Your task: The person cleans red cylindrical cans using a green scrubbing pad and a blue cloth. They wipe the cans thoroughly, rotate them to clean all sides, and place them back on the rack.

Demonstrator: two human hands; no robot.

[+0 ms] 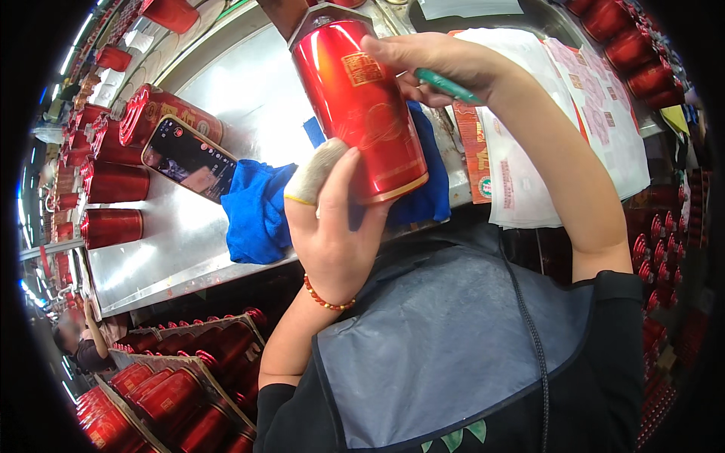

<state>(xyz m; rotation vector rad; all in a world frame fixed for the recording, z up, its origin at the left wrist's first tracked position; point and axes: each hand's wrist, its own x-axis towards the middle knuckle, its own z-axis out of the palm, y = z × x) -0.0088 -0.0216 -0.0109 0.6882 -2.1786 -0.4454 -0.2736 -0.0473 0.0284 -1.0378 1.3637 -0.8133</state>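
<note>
A glossy red cylindrical canister (355,113) with a gold square emblem and a gold rim at its lower end is held tilted in front of me. My left hand (336,226) grips its lower part, with a pale cloth cover (321,172) on one digit and a beaded bracelet at the wrist. At the upper right side, my right hand (453,66) lays its thumb against the canister near the emblem. Its curled fingers hold a slim green tool (447,86), whose working end is hidden. The canister's top reaches a metal fixture (332,10); contact cannot be made out.
Blue cloths (257,211) lie on the metal worktable (170,245), beside a propped phone (189,157). White printed sheets (529,174) are stacked at the right. Red canisters (117,181) stand along the left, with crates of more (166,392) below. Another person (87,343) is at the far left.
</note>
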